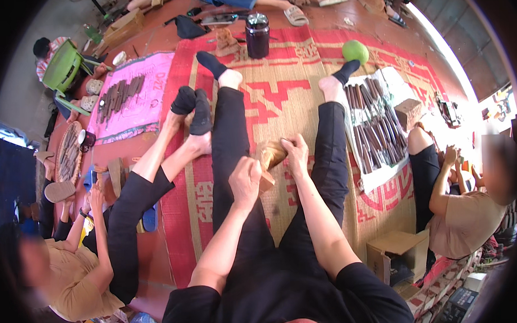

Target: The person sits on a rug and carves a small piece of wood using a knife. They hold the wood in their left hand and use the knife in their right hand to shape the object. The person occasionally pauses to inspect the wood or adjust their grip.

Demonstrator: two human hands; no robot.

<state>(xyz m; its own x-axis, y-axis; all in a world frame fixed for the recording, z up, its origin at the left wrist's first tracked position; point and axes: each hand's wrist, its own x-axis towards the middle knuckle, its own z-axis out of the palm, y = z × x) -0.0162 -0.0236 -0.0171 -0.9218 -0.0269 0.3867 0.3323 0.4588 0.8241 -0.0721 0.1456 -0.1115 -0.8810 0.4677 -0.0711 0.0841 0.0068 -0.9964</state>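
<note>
A light brown carved wooden piece [271, 155] is held over the mat between my outstretched legs. Its lower end is a squarish block, and its upper part looks rounded and hollowed. My left hand [245, 182] is closed around the left side of this piece. On the other side, the fingers of my right hand [295, 153] are closed at its upper right edge, thumb on top. Whether a small tool or a sheet is also in the right fingers is too small to tell.
Several dark-handled carving tools [375, 123] lie on white cloth to the right. More tools [119, 98] rest on a pink sheet at left. Ahead stand a dark jar [257, 36] and a green ball-like thing [355, 52]. People sit close on both sides, near a cardboard box [395, 245].
</note>
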